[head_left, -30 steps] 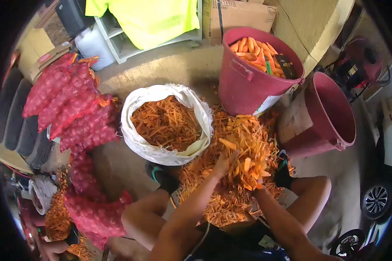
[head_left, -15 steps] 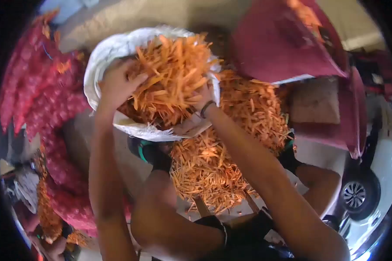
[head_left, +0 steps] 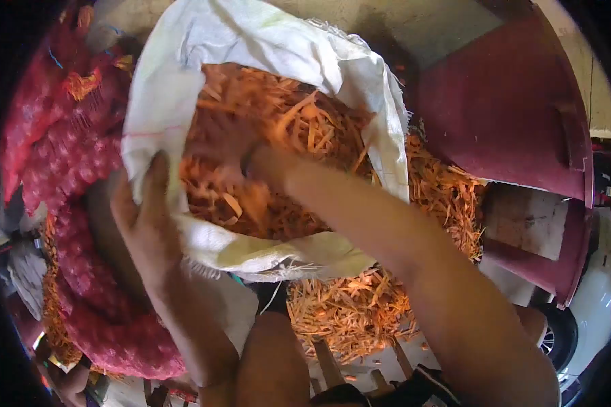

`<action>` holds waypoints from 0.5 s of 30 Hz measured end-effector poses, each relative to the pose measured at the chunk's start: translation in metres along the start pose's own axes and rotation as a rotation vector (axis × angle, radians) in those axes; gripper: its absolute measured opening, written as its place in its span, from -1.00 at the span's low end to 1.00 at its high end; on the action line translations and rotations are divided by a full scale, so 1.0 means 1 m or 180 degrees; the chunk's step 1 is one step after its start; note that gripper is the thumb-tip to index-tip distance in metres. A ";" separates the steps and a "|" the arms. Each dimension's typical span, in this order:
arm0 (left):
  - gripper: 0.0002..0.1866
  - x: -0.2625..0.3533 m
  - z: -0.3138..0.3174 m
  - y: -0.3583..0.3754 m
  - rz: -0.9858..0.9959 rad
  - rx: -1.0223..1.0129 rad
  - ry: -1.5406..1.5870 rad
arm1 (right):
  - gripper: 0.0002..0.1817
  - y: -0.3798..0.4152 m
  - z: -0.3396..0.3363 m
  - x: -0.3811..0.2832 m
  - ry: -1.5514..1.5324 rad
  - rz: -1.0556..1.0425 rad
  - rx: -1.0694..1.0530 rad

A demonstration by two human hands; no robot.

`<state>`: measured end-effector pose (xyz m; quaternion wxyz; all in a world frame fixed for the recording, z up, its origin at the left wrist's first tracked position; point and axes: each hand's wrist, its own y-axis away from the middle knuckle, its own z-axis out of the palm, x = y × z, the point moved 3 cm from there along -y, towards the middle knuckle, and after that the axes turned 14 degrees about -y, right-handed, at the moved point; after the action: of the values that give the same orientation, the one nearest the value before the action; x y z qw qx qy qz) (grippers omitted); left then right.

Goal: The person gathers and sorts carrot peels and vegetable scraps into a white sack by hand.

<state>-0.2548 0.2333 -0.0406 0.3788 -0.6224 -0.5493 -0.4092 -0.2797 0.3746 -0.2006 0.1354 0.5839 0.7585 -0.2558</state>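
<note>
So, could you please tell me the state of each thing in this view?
Sack: open at the top, holding loose peelings.
Floor peelings: loose, in a pile.
Mesh bags: filled.
Buckets: contents not visible.
Left hand: against the sack's side, fingers parted.
Right hand: inside the sack, blurred.
Wristband: worn on the right wrist.

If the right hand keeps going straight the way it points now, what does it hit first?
Likely more carrot peelings, then the left inner wall of the white sack. The right hand is blurred, so its depth is unclear.
</note>
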 end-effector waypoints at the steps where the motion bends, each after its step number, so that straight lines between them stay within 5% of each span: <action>1: -0.72 -0.005 -0.008 0.002 -0.0170 0.0273 0.0325 | -0.32 -0.012 -0.005 0.030 0.0165 0.0161 -0.0332; 5: -0.65 -0.007 -0.028 0.010 -0.0438 0.0356 0.0075 | -0.44 -0.009 -0.081 0.128 0.0398 0.0652 -0.1073; 8: -0.60 0.009 -0.021 0.020 0.0102 -0.0004 -0.0934 | -0.50 0.053 -0.149 0.134 0.0243 0.0474 -0.1216; 10: -0.55 0.043 -0.017 0.037 0.1182 0.0294 -0.1676 | -0.52 0.119 -0.198 0.096 -0.0325 0.0046 -0.1053; 12: -0.56 0.100 -0.015 0.070 0.2046 0.0912 -0.2186 | -0.53 0.228 -0.243 0.037 -0.1367 0.1533 -0.0688; 14: -0.71 0.120 0.007 0.100 0.2219 -0.0884 -0.0798 | -0.55 0.342 -0.250 -0.005 -0.2872 0.2053 0.0378; 15: -0.76 0.131 0.025 0.126 0.2069 -0.2111 -0.0283 | -0.62 0.406 -0.244 -0.028 -0.3827 0.3158 0.0891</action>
<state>-0.1192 0.2912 0.0685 0.2440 -0.8667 -0.1810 -0.3957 0.1389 0.5607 -0.0768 0.5455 0.6272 0.1672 -0.5303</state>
